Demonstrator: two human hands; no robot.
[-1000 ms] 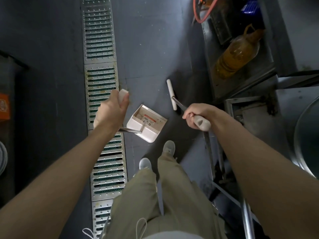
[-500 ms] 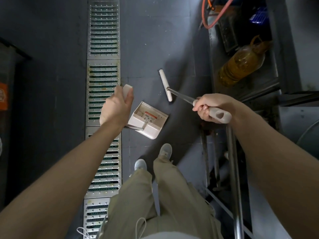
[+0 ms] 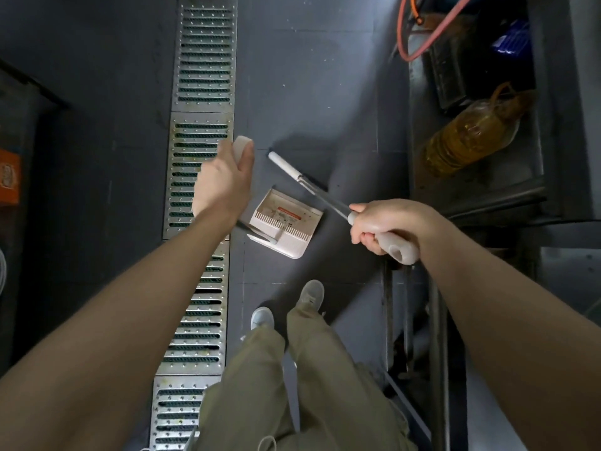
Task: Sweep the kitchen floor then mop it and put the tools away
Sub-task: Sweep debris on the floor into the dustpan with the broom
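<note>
My left hand (image 3: 222,187) grips the white top of the dustpan's long handle (image 3: 243,145). The white dustpan (image 3: 286,227) sits on the dark grey floor just ahead of my feet, its mouth facing right and away. My right hand (image 3: 383,224) grips the white grip of the broom's handle (image 3: 398,247). The metal shaft runs up and left to the white broom head (image 3: 286,166), which lies on the floor just beyond the dustpan. The bristles are hard to make out.
A steel drain grate (image 3: 203,76) runs along the floor on the left. On the right a low metal shelf (image 3: 481,196) holds a bottle of yellow oil (image 3: 468,138) and an orange hose (image 3: 426,37). Metal table legs (image 3: 435,336) stand by my right foot.
The broom head has swept left and nearer, close to the dustpan's mouth. My right hand moved right and down. The view shifted slightly forward.
</note>
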